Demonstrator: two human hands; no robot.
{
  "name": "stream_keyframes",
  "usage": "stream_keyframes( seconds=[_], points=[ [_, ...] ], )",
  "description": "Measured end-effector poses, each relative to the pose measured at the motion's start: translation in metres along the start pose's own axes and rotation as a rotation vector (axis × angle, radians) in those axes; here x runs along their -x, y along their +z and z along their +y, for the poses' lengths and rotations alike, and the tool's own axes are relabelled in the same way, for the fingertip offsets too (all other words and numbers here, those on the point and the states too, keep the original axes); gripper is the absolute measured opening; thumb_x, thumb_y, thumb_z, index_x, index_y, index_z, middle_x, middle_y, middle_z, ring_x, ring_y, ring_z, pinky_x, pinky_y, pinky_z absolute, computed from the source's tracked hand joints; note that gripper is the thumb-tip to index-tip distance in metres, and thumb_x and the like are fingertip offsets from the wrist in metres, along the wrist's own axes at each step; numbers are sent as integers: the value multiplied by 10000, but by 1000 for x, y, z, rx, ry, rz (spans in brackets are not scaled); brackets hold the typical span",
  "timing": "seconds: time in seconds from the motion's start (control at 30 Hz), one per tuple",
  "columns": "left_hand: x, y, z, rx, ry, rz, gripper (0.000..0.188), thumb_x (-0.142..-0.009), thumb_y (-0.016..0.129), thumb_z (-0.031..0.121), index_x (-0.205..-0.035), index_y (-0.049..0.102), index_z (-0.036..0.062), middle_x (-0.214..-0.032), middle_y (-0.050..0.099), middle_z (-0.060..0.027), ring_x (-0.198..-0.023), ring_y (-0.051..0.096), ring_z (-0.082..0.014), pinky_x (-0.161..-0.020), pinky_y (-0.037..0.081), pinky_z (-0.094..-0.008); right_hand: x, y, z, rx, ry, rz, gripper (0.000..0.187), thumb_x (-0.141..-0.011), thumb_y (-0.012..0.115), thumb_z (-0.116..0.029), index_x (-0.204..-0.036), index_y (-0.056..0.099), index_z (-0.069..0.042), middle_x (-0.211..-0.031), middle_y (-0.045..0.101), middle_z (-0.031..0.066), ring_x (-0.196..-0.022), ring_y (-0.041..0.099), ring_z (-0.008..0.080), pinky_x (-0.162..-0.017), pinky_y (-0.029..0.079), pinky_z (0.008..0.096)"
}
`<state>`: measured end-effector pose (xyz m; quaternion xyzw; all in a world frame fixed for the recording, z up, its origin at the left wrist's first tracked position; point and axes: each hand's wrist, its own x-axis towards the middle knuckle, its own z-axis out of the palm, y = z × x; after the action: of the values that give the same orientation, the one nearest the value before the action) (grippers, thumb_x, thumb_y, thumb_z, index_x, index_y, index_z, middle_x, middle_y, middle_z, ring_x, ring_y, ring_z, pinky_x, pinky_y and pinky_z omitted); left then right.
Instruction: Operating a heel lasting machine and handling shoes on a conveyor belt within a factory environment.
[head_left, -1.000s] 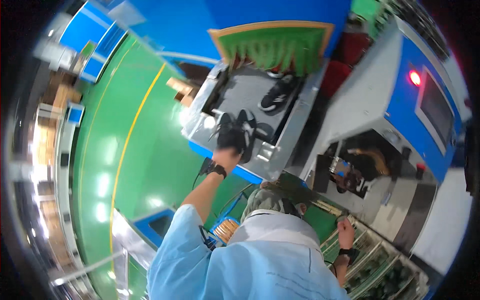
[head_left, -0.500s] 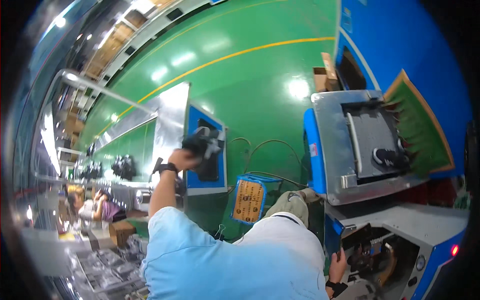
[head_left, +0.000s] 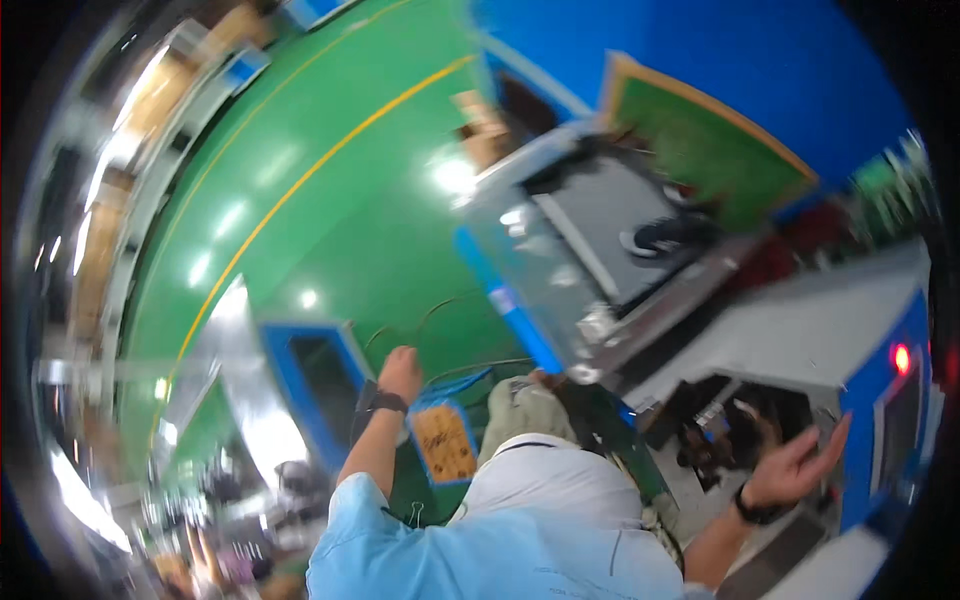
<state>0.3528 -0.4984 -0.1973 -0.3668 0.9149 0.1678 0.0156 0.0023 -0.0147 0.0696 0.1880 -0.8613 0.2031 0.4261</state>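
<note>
My left hand (head_left: 402,375), with a dark band on its wrist, is raised over the green floor near a stool (head_left: 445,442). Its fingers look curled in and no object shows in them, though motion blurs the view. Out to the right, my right hand (head_left: 797,470) is open, fingers stretched and palm bare. It hovers beside the dark opening of a grey and blue machine (head_left: 745,425), apparently touching nothing. Dark and brownish parts fill that opening. Beyond it, a black shoe with a white sole (head_left: 668,238) lies on the grey belt of a metal-framed conveyor (head_left: 590,235).
A red lamp (head_left: 901,359) glows on the machine at right. A green flap with a wooden edge (head_left: 700,150) hangs by the conveyor. At left stand a blue-framed stand (head_left: 318,385) and a shiny metal bench (head_left: 262,410). Cables (head_left: 440,305) cross the floor.
My view has swung to the right. The black item in my left hand is gone from it, and that hand has drawn back. My right hand has lifted outward and spread its fingers.
</note>
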Motion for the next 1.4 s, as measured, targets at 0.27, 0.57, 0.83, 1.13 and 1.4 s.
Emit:
stream_keyframes(
  seconds=[0.27,0.57,0.83,1.13,1.4],
  points=[
    [-309,162,381,362,589,-253,886,-751,807,322,-1471,376,36,-1405,511,-225,-1311,477,-380,-1095,402,-434,-45,54,33,657,-96,24,243,-887,656,-194,-1077,698,-49,-1324,612,199,-1217,575,398,-1009,432,485],
    [-302,174,531,607,175,-373,630,-670,838,317,-1183,634,12,-1119,705,-175,-1062,669,-322,-931,512,-406,-34,57,34,752,-68,33,211,-846,614,-136,-1047,675,-121,-1318,588,177,-1201,576,386,-992,414,481],
    [-219,115,354,1511,-266,-874,429,-956,605,333,-1240,609,11,-1137,688,-100,-1011,678,-246,-874,559,-400,-34,47,14,437,80,-37,404,-828,658,-142,-1212,602,-30,-1305,602,209,-1296,507,371,-1093,337,491],
    [31,-9,423,1495,99,-1272,520,-859,717,306,-1283,589,32,-1191,647,-60,-1061,598,-175,-953,457,-327,92,-3,-54,-938,920,-249,982,-765,775,-82,-1558,199,-10,-1451,408,133,-1306,422,228,-1128,320,362],
    [129,-8,438,242,1034,-446,269,-912,573,264,-815,601,15,-720,636,-227,-708,645,-432,-657,507,-514,115,-103,9,-616,567,-663,971,-714,779,-158,-1551,298,-50,-1417,504,208,-1301,493,298,-1095,375,382]
  ],
)
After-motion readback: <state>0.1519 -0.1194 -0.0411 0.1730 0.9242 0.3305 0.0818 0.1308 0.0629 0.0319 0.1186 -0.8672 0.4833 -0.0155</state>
